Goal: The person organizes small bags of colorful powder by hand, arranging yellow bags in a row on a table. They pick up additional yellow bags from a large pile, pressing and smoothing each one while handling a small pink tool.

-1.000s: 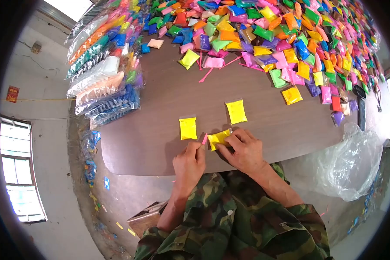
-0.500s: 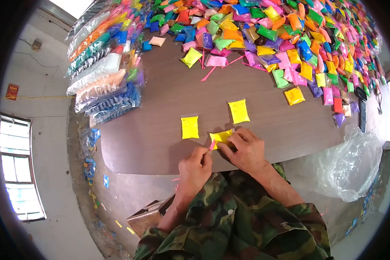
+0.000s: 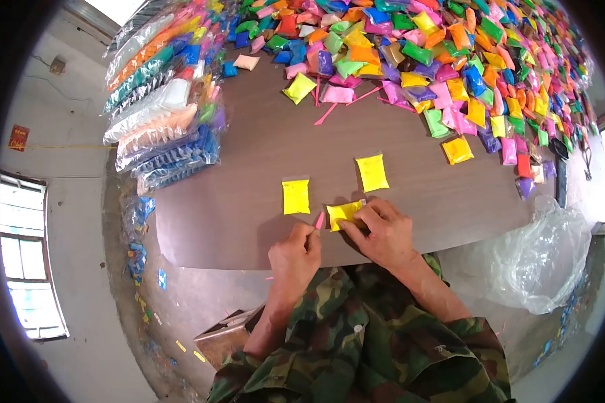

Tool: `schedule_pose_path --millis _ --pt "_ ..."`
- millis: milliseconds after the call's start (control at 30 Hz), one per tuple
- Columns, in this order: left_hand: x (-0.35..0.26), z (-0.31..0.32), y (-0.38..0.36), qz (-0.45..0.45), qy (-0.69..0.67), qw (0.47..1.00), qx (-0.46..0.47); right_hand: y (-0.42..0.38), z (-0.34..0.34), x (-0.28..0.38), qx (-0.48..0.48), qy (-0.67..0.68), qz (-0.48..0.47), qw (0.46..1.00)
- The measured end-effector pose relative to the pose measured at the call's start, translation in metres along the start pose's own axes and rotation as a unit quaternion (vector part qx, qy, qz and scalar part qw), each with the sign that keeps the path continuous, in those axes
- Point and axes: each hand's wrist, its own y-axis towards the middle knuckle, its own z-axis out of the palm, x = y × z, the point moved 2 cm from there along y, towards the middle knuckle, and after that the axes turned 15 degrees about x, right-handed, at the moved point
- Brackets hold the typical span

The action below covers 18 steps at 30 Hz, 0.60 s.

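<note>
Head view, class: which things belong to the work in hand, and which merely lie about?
In hand: yellow packet under right hand; pink stick in left hand.
Lying about: two yellow packets, coloured packet heap, clear bag, bundled packs.

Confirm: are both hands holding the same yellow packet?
No. The right hand presses the yellow packet; the left hand pinches a pink stick.

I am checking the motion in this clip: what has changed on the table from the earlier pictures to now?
Little changed. The left hand keeps its pinch on the pink stick, which swung slightly between frames beside the yellow packet. The right hand still presses that packet. Two other yellow packets and the colourful pile stayed put.
</note>
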Motion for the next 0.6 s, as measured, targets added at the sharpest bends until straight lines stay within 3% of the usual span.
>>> schedule_pose_path --millis 167,267,467,600 --pt "-0.010 -0.005 0.001 0.026 -0.060 0.998 -0.017 0.003 0.002 0.001 -0.024 -0.008 -0.065 0.998" --pt "-0.011 0.002 0.005 0.039 -0.028 0.999 -0.023 0.002 0.000 0.002 0.030 -0.024 -0.089 0.995" --pt "-0.001 -0.013 0.007 0.010 0.020 1.000 -0.003 0.002 0.004 -0.003 0.040 -0.031 -0.125 0.991" --pt "-0.013 -0.006 0.006 0.062 0.006 0.998 -0.029 0.003 0.000 0.002 0.045 -0.016 -0.137 0.989"
